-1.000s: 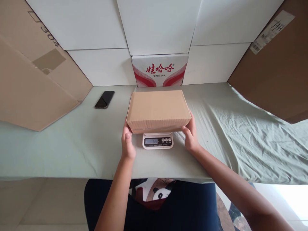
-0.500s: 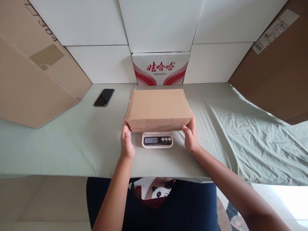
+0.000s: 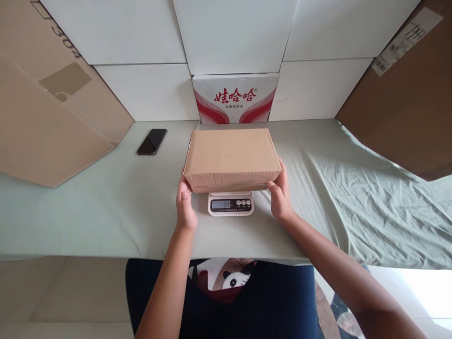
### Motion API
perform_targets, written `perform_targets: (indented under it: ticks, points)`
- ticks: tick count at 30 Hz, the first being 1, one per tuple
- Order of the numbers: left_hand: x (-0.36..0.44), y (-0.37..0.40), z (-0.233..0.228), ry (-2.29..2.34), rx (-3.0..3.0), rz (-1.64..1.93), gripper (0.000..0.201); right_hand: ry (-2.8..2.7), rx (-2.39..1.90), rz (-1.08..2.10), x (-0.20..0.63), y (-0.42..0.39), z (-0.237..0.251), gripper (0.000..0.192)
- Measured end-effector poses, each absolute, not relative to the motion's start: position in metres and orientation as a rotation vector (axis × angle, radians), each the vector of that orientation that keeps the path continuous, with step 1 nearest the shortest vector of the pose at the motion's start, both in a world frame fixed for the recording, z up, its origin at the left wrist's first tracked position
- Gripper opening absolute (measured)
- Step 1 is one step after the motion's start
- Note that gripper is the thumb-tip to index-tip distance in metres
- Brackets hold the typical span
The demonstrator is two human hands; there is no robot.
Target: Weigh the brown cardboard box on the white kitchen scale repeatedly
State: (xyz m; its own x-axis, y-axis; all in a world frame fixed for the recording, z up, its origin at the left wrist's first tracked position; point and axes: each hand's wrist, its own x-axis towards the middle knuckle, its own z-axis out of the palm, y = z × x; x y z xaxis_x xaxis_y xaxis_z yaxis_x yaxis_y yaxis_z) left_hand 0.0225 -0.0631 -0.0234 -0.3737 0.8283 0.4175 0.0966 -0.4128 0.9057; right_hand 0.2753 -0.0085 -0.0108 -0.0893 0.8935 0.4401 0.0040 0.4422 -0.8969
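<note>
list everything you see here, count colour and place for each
plain brown cardboard box: 1, brown, on the scale at table centre, gripped at both ends
small white digital kitchen scale: 1, white with a grey display, under the box
black smartphone: 1, black, flat on the table, left of the box
white carton with red lettering: 1, white and red, against the back wall behind the box
large brown cardboard sheets: 2, brown, one leaning at far left, one at far right
pale green cloth-covered table: 1, pale green, wrinkled on the right
white wall panels: several, white, behind the table
left hand: 1, on the box's left end
right hand: 1, on the box's right end
</note>
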Motion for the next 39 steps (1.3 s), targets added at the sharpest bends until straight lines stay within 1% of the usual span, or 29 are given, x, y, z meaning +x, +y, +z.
perform_targets:
  ticks: [4, 11, 22, 25, 29, 32, 35, 37, 39]
  points:
    - [0.022, -0.062, -0.024, 1.261, 1.328, 1.846, 0.084, -1.466, -0.822, 0.910, 0.274, -0.008, -0.008, 0.078]
    - [0.022, -0.062, -0.024, 1.234, 1.312, 1.848, 0.083, -1.441, -0.774, 0.940, 0.273, -0.010, -0.003, 0.072]
    - [0.020, -0.061, -0.027, 1.278, 1.325, 1.793, 0.082, -1.476, -0.801, 0.945, 0.270, -0.011, -0.004, 0.077]
    - [0.023, -0.065, -0.030, 1.290, 1.320, 1.769, 0.079, -1.490, -0.818, 0.918, 0.267, -0.020, -0.001, 0.080]
    - [0.022, -0.058, -0.024, 1.249, 1.309, 1.835, 0.072, -1.523, -0.804, 0.857, 0.261, -0.023, 0.009, 0.091]
    - [0.012, -0.027, -0.007, 1.193, 1.344, 1.864, 0.073, -1.547, -0.712, 0.788, 0.255, 0.007, 0.022, 0.094]
    - [0.000, 0.019, 0.006, 1.142, 1.347, 1.794, 0.078, -1.536, -0.628, 0.734, 0.248, 0.058, 0.026, 0.096]
    - [-0.004, 0.048, 0.003, 1.141, 1.307, 1.767, 0.080, -1.539, -0.632, 0.752, 0.244, 0.092, 0.019, 0.100]
    - [-0.005, 0.070, -0.009, 1.169, 1.230, 1.757, 0.081, -1.570, -0.647, 0.783, 0.243, 0.115, 0.008, 0.101]
